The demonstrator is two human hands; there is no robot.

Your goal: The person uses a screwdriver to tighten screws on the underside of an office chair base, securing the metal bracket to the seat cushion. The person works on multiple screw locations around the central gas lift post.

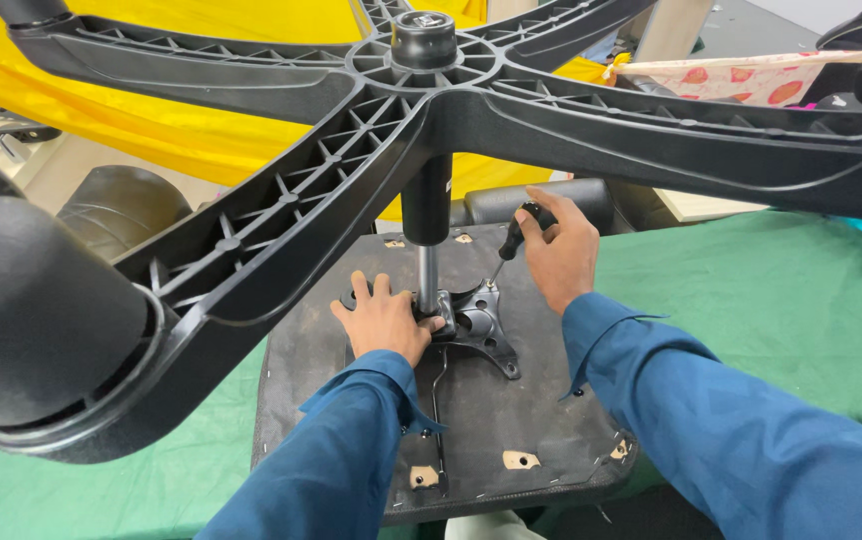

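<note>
An office chair lies upside down, its black seat underside (511, 420) facing up on a green cloth. A black metal mechanism plate (486, 330) sits on the seat, with a gas cylinder (428, 240) rising to the black star base (351, 160). My left hand (386, 318) rests flat on the plate beside the cylinder's foot. My right hand (558, 250) grips a black-handled screwdriver (513, 243), whose tip points down at the plate's far right corner. Both sleeves are blue.
The star base's arms span the whole upper view, and a castor (36, 320) looms large at the left. A black armrest pad (541, 200) lies behind the seat. Green cloth (771, 300) covers the table; yellow fabric (181, 110) hangs behind.
</note>
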